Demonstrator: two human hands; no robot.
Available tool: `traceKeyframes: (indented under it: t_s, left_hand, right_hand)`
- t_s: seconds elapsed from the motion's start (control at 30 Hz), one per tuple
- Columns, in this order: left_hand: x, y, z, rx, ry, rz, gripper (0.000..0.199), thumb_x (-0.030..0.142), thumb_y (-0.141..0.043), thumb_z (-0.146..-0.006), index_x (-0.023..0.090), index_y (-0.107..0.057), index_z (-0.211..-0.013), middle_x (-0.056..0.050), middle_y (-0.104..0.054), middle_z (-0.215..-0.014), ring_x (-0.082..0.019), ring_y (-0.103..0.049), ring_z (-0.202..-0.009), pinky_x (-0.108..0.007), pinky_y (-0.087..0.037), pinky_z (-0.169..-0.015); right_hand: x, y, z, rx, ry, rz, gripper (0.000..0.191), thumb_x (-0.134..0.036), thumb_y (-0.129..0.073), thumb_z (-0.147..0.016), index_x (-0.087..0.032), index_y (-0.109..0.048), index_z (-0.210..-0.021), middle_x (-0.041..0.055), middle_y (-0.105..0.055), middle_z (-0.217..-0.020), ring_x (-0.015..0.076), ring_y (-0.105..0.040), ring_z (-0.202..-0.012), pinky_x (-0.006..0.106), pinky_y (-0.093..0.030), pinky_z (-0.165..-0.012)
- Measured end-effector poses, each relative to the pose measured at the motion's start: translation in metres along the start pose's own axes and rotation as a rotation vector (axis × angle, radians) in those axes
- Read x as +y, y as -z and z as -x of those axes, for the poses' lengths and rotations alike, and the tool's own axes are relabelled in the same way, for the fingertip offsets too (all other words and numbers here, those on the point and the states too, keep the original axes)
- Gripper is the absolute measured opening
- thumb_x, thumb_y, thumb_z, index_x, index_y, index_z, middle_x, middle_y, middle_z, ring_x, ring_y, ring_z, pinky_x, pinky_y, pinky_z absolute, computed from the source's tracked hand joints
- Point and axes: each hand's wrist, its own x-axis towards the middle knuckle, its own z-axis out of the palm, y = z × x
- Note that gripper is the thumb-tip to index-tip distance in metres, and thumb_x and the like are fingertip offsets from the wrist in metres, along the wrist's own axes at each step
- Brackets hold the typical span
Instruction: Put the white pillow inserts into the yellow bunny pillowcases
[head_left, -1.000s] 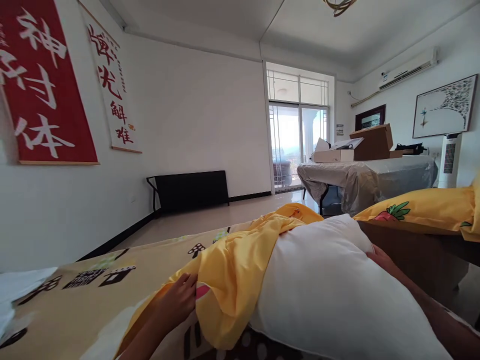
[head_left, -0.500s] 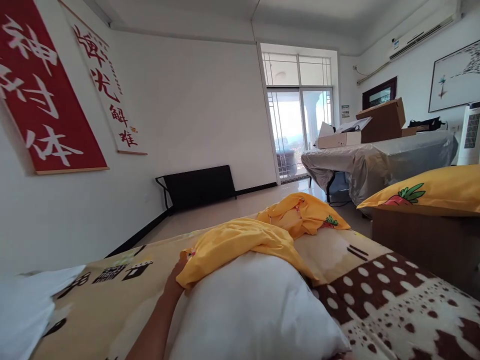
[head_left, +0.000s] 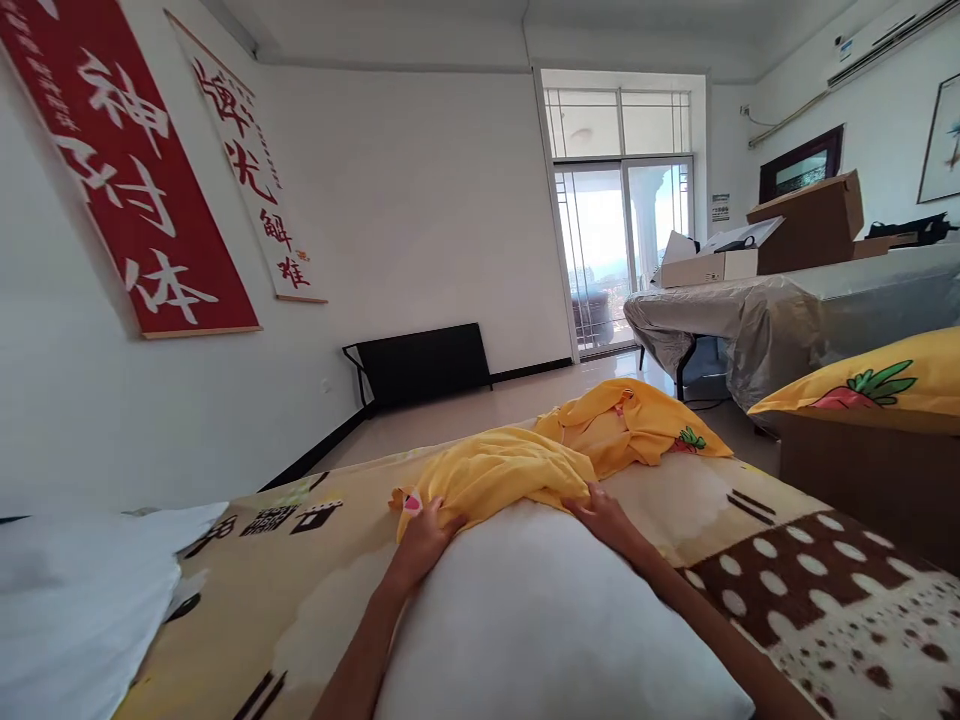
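Note:
A white pillow (head_left: 555, 620) lies in front of me, its far end inside a bunched yellow pillowcase (head_left: 502, 475). At the left side of the opening, my left hand (head_left: 426, 540) is closed on the pillowcase edge. My right hand (head_left: 604, 515) grips the same edge on the right side. Both hands rest against the pillow. Beyond it, a second yellow pillowcase (head_left: 637, 425) with a carrot print lies crumpled on the patterned bedspread (head_left: 322, 590).
White fabric (head_left: 82, 600) lies at the left. To the right, a yellow pillow (head_left: 885, 385) sits on a brown box (head_left: 862, 480). Farther back stand a plastic-covered table (head_left: 757, 310) with cartons (head_left: 810, 225) and a black folded panel (head_left: 424, 365) by the wall.
My right hand has come up from the lower edge and taken hold of the pillowcase's right side. My left hand now shows more of its fingers. The view has turned slightly left.

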Motion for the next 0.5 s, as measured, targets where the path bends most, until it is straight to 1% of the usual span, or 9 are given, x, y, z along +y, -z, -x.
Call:
traceKeyframes:
  t_s: [0.07, 0.13, 0.17, 0.23, 0.33, 0.37, 0.4, 0.43, 0.5]
  left_hand:
    - [-0.007, -0.005, 0.01, 0.04, -0.005, -0.006, 0.052, 0.057, -0.066, -0.056, 0.014, -0.066, -0.086, -0.016, -0.069, -0.095, -0.035, -0.059, -0.105, -0.041, -0.048, -0.089]
    - [-0.014, -0.003, 0.021, 0.074, -0.01, -0.003, 0.049, 0.06, -0.06, -0.062, 0.015, -0.064, -0.082, -0.013, -0.069, -0.091, -0.033, -0.06, -0.102, -0.04, -0.049, -0.086]
    - [-0.016, 0.001, 0.026, 0.085, -0.01, -0.004, 0.049, 0.061, -0.058, -0.063, 0.016, -0.063, -0.079, -0.012, -0.069, -0.089, -0.032, -0.06, -0.099, -0.039, -0.05, -0.085]
    - [-0.019, 0.019, 0.036, 0.093, -0.069, 0.042, 0.045, 0.061, -0.057, -0.064, 0.017, -0.06, -0.073, -0.011, -0.067, -0.093, -0.03, -0.059, -0.099, -0.037, -0.05, -0.086]
    - [-0.018, 0.059, 0.052, 0.052, -0.295, 0.261, 0.032, 0.048, -0.058, -0.071, 0.018, -0.054, -0.061, -0.011, -0.06, -0.119, -0.029, -0.054, -0.108, -0.035, -0.049, -0.088]
    - [-0.017, 0.073, 0.058, 0.02, -0.348, 0.317, 0.029, 0.043, -0.058, -0.073, 0.018, -0.054, -0.058, -0.01, -0.059, -0.122, -0.029, -0.054, -0.109, -0.036, -0.049, -0.087]
    - [-0.016, 0.086, 0.063, -0.039, -0.373, 0.332, 0.026, 0.038, -0.057, -0.074, 0.018, -0.055, -0.057, -0.01, -0.061, -0.118, -0.029, -0.055, -0.108, -0.036, -0.049, -0.086]
    - [-0.015, 0.098, 0.069, -0.136, -0.367, 0.302, 0.023, 0.036, -0.057, -0.075, 0.019, -0.059, -0.06, -0.009, -0.066, -0.108, -0.028, -0.058, -0.102, -0.035, -0.05, -0.083]
    - [-0.013, 0.115, 0.08, -0.352, -0.326, 0.152, 0.02, 0.037, -0.055, -0.077, 0.021, -0.066, -0.071, -0.008, -0.069, -0.088, -0.025, -0.063, -0.088, -0.032, -0.052, -0.075]
  right_hand:
    - [0.008, -0.008, 0.001, -0.023, 0.034, -0.012, 0.04, -0.046, -0.049, -0.086, -0.013, -0.063, -0.104, 0.0124, -0.069, -0.101, 0.0231, -0.062, -0.091, 0.031, -0.044, -0.075]
    - [0.008, -0.002, 0.005, -0.023, 0.072, -0.009, 0.029, -0.039, -0.053, -0.084, -0.015, -0.065, -0.094, 0.01, -0.07, -0.093, 0.022, -0.062, -0.084, 0.029, -0.042, -0.072]
    - [0.005, 0.004, 0.008, -0.022, 0.085, -0.005, 0.024, -0.035, -0.055, -0.083, -0.015, -0.066, -0.09, 0.0095, -0.07, -0.091, 0.0219, -0.062, -0.083, 0.029, -0.042, -0.072]
    - [-0.003, 0.018, 0.016, -0.005, 0.14, 0.002, 0.018, -0.029, -0.054, -0.082, -0.017, -0.066, -0.089, 0.0082, -0.07, -0.089, 0.0216, -0.061, -0.082, 0.029, -0.04, -0.072]
    - [-0.02, 0.038, 0.035, 0.047, 0.355, 0.004, 0.019, -0.025, -0.05, -0.086, -0.021, -0.066, -0.095, 0.0054, -0.069, -0.089, 0.0196, -0.06, -0.082, 0.029, -0.039, -0.074]
    - [-0.025, 0.045, 0.042, 0.047, 0.442, 0.019, 0.02, -0.024, -0.047, -0.087, -0.022, -0.066, -0.095, 0.0043, -0.069, -0.087, 0.0185, -0.059, -0.08, 0.029, -0.039, -0.075]
    - [-0.029, 0.051, 0.049, 0.029, 0.51, 0.047, 0.022, -0.022, -0.045, -0.088, -0.023, -0.067, -0.094, 0.0035, -0.068, -0.084, 0.0175, -0.058, -0.077, 0.029, -0.039, -0.074]
    - [-0.033, 0.057, 0.056, -0.009, 0.547, 0.084, 0.024, -0.021, -0.043, -0.089, -0.024, -0.067, -0.092, 0.0027, -0.068, -0.081, 0.0169, -0.057, -0.074, 0.029, -0.039, -0.073]
    - [-0.036, 0.067, 0.069, -0.114, 0.554, 0.153, 0.025, -0.021, -0.042, -0.09, -0.026, -0.067, -0.09, 0.0015, -0.068, -0.077, 0.0171, -0.058, -0.073, 0.029, -0.038, -0.07]
